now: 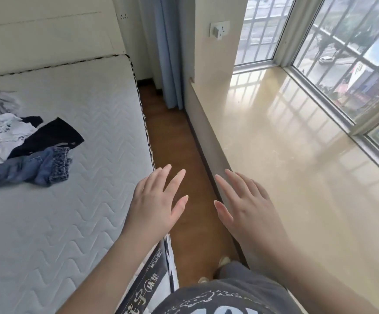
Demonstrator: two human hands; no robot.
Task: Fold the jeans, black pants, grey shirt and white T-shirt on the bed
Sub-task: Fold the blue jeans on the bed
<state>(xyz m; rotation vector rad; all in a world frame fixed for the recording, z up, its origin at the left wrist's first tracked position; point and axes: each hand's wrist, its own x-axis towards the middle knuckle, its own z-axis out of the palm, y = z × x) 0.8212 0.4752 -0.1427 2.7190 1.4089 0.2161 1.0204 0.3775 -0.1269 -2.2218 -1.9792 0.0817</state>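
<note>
Fingers of both hands are spread and nearly straight, palms turned down, gripping nothing. Both hands hang in the air above the narrow strip of brown wooden floor (179, 155) that runs along the right side of the white quilted mattress (75, 223). The left hand (155, 205) is over the right edge of the mattress, its fingertips reaching past that edge over the floor. The right hand (249, 205) is further from the mattress, over the front edge of the glossy beige stone window ledge (297, 177).

All four garments lie unfolded in one loose heap on the mattress, towards its far left part and well apart from both hands. The crumpled blue denim jeans (25, 171) form the near side of the heap, an elastic-ribbed cuff turned towards the right edge of the mattress. The black pants (50, 135) lie just behind the jeans and touch them, one leg spread flat. The white T-shirt with small blue print (7, 132) is bunched to the left of the black pants, partly on top of them. The pale grey shirt (0, 104) sits crumpled at the far side of the heap, towards the head of the mattress.

A light blue curtain (168, 53) hangs beyond the far right corner of the mattress.
</note>
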